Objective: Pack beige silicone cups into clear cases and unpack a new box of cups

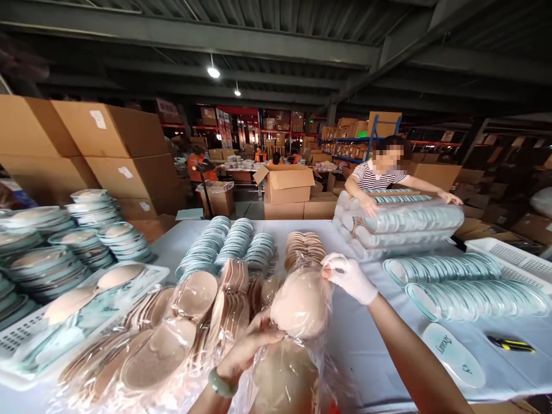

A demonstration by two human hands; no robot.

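Observation:
A pair of beige moulded bra cups point(297, 303) in clear plastic film is held up in front of me, over the near part of the table. My left hand point(254, 333), bare with a green bangle at the wrist, grips its left side. My right hand point(349, 279), in a white glove, pinches the upper right edge, thumb and fingertips together. Below hangs the second, darker-looking cup point(284, 374) under the film. Left of my hands lie wrapped stacks of beige cups point(157, 353), and another beige stack point(304, 247) stands just beyond.
Rows of pale blue oval pieces point(474, 293) lie at right, near a printed oval card point(452, 355) and a yellow-black utility knife point(511, 344). A white basket point(142, 282) and blue-edged stacks point(47, 270) stand left. Across the table, a person point(375, 178) handles wrapped stacks point(405, 227).

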